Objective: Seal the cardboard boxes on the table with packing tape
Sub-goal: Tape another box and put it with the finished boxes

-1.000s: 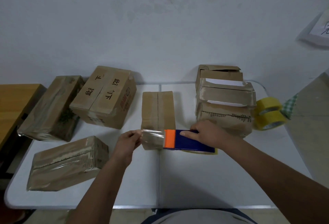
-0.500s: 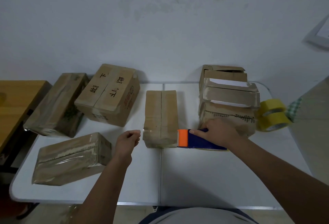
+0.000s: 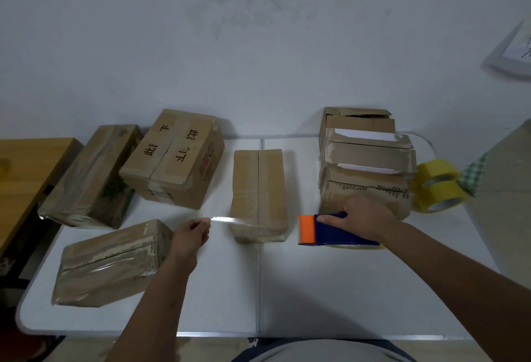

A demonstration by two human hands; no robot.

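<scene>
Between both grips: box (image 3: 258, 193) on counter (image 3: 344, 289). Left grip (image 3: 188, 232) pinching tape (image 3: 222, 220) end, right grip (image 3: 363, 219) clamped on dispenser (image 3: 330, 230), pulled apart, probably keeping the strip taut to lay across the near seam.

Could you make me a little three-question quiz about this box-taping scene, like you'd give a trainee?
1. True or false: the left hand pinches the free end of the clear tape strip.
2. What does the right hand grip? A) scissors B) the blue and orange tape dispenser C) a yellow roll
3. Fill in: the strip stretches across the near end of the ____ box.

Key: 1 true; 2 B; 3 middle.
</scene>
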